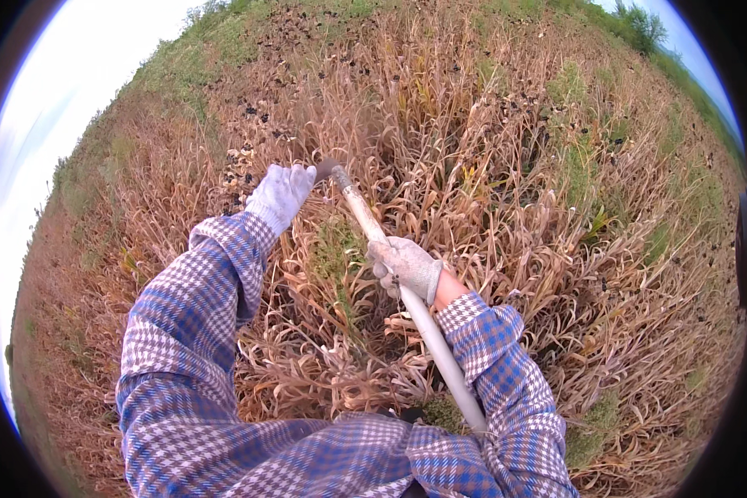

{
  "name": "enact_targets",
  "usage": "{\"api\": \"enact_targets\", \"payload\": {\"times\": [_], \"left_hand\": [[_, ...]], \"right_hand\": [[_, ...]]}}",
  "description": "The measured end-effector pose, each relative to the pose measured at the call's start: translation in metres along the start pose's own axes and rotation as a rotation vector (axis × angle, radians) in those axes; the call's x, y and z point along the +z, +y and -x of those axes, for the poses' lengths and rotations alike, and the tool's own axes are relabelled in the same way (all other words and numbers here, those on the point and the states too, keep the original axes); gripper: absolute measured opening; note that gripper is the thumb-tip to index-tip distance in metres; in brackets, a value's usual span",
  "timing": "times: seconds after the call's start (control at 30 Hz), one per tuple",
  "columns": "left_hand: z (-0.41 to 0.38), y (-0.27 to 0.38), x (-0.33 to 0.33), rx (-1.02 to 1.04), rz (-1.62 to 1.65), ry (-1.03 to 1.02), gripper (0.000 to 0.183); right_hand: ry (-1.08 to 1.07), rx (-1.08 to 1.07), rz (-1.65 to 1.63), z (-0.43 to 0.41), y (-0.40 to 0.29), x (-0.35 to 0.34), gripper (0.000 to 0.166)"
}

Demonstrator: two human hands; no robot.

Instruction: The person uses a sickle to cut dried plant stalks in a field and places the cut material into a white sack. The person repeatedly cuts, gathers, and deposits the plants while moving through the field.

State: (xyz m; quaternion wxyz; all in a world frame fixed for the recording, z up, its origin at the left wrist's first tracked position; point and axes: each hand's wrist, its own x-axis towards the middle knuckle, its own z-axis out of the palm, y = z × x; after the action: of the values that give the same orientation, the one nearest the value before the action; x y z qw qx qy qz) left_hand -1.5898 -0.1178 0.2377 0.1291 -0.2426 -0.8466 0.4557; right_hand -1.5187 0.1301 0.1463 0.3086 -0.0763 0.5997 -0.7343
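Note:
A long pale pole (433, 336) slants from beside my right forearm up to a dark, curved metal head (326, 169). My right hand (405, 266), in a dirty knit work glove, is wrapped around the pole's middle. At the head's outer end is my left hand (281, 194), in a whiter knit glove with its fingers curled. It covers that end of the metal; whether it grips the metal or only meets it in the view I cannot tell. Tan, dry leaves and stalks (323, 367) surround the pole below both hands.
Dense dry plants (504, 187) spread ahead and to both sides. Dark dried seed heads (256, 114) stand beyond my left hand. A green weed (336, 249) grows between my arms. Farther off are green shrubs (639, 28). A dark object (744, 249) shows at the right rim.

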Motion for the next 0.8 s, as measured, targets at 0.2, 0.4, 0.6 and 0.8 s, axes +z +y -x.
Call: {"api": "enact_targets", "payload": {"times": [0.2,0.4,0.6,0.8], "left_hand": [[-0.036,0.01,0.05,-0.079,0.154,0.006,0.017],[-0.025,0.013,-0.001,0.113,0.079,-0.233,0.018],[-0.022,-0.019,-0.008,-0.233,0.469,-0.406,0.03],[-0.047,-0.021,-0.086,-0.157,0.579,-0.04,0.036]], "right_hand": [[-0.022,0.139,-0.225,0.046,0.0,0.002,0.026],[0.089,0.026,-0.031,0.082,0.031,0.011,0.02],[0.212,0.183,0.062,0.223,0.034,0.02,0.021],[0.588,0.084,-0.048,0.285,0.043,0.009,0.019]]}}
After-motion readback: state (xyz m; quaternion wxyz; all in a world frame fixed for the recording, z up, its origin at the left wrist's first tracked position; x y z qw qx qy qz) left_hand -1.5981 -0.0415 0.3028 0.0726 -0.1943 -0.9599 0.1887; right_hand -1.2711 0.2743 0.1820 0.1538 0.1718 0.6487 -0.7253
